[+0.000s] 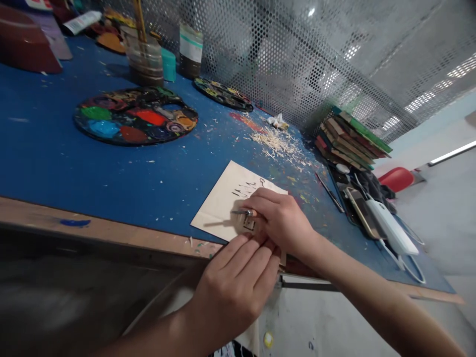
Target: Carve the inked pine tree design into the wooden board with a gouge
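Note:
A pale wood panel [217, 206] with dark drawn lines lies at the table's near edge, partly covered by both hands. My right hand [284, 218] is closed round a carving gouge [245, 212], whose metal tip points left just over the panel. The gouge's handle is mostly hidden in the fingers. Beside a small dark square mark on the panel, my left hand [241, 277] presses its close-set fingers on the near edge and grips it, touching the right hand. Its thumb is out of sight. Curled pale shavings [277, 144] are heaped beyond the panel.
Paint palettes [136, 119] and a jar with brushes [143, 59] stand on the blue table [111, 173]. To the right are a thin dark tool [329, 192], a phone [364, 210], a white power bank [392, 228] with cables and stacked boards [351, 139]. A perforated metal screen [275, 54] rises behind.

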Action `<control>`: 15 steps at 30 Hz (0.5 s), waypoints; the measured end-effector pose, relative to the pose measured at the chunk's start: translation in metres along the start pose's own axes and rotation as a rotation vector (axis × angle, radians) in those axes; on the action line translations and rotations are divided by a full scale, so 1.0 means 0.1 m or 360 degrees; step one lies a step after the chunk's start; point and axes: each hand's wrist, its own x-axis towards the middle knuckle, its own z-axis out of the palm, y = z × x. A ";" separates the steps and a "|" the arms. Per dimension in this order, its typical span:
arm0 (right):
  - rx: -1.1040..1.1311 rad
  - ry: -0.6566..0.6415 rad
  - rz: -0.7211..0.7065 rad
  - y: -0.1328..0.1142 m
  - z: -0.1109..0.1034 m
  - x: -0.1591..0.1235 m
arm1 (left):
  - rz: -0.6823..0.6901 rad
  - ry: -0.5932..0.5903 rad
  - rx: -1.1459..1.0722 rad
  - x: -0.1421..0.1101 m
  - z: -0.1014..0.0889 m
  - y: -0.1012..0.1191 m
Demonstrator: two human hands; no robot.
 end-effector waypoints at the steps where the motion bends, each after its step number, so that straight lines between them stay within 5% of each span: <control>1: -0.0057 -0.0028 0.0021 -0.01 0.01 0.00 | 0.0000 0.0005 0.0001 -0.01 0.00 0.00; 6: -0.0243 -0.0092 0.0137 0.03 0.02 0.12 | 0.0014 -0.0033 0.0031 -0.02 0.02 0.01; 11: -0.0594 0.0598 0.0610 0.50 -0.43 0.22 | 0.0081 -0.0077 0.0073 0.01 -0.01 -0.01; 15: -0.0745 0.0649 0.0739 0.82 -0.76 0.10 | 0.0141 -0.0102 0.0039 0.08 -0.07 -0.06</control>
